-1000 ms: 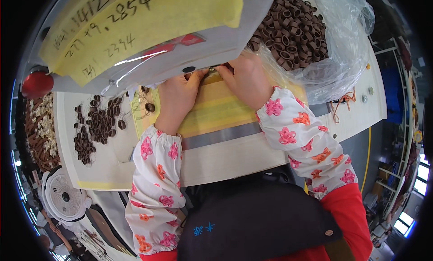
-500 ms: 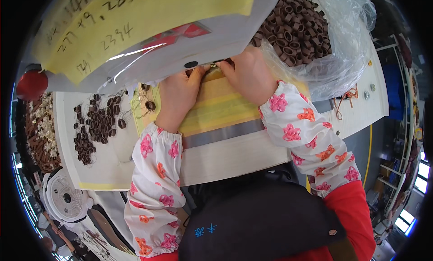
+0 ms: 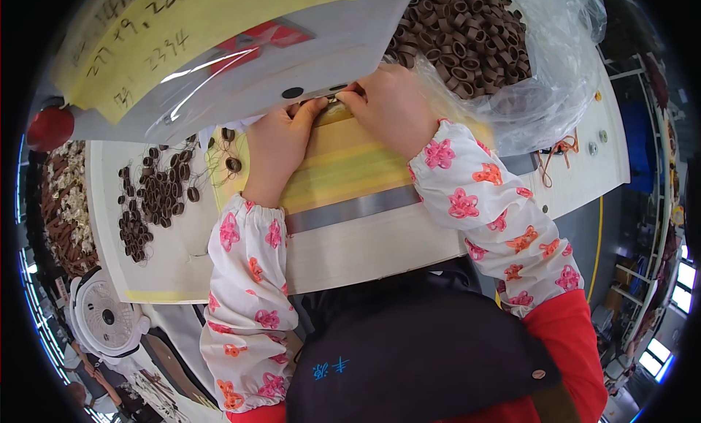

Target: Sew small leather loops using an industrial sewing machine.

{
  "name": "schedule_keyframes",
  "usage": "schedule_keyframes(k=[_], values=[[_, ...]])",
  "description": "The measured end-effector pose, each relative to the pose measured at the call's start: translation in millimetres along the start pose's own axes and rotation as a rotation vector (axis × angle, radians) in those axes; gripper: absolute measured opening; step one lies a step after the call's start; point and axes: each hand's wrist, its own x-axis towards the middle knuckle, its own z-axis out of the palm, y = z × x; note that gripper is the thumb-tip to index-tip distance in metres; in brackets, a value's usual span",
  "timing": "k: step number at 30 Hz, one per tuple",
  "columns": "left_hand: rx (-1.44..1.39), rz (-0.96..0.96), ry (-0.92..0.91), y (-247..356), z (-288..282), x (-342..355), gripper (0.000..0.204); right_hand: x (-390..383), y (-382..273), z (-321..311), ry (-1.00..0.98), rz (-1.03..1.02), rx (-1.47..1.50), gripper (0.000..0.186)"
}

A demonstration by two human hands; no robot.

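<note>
Both hands meet under the lower edge of a white sewing machine head [image 3: 343, 39]. My left hand [image 3: 281, 145] is closed, thumb and forefinger pinched on something small at that edge. Close beside it, my right hand [image 3: 394, 105] pinches at the same spot. The machine and the fingers mostly hide the piece, so its kind cannot be made out. Beneath the hands lies a work surface covered with yellow tape [image 3: 350, 164], with a grey metal strip [image 3: 354, 210] along its near side. Two brown loops [image 3: 233, 164] with loose threads rest left of my left hand.
Many brown loops [image 3: 467, 39] fill a clear plastic bag [image 3: 558, 79] at the far right. More loops with trailing threads [image 3: 161, 189] lie on the white table [image 3: 365, 258] at left. A white fan [image 3: 107, 315] stands at lower left. Orange cord [image 3: 561, 154] lies at right.
The view has shifted slightly, so the machine and both hands appear farther left and a little higher. My hands stay pinched together at the machine's lower edge.
</note>
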Motion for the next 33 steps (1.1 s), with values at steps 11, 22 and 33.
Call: schedule_keyframes(k=[11, 22, 33], values=[[0.012, 0.023, -0.017, 1, 4, 2, 0.028, -3, 13, 8, 0.168, -0.129, 0.015, 0.010], [0.282, 0.403, 0.204, -13, -29, -44, 0.033, -2, 17, -42, 0.264, -0.148, -0.364, 0.012], [-0.076, 0.149, 0.287, -60, -78, -44, 0.019, 9, 27, -37, 0.107, -0.050, -0.587, 0.019]])
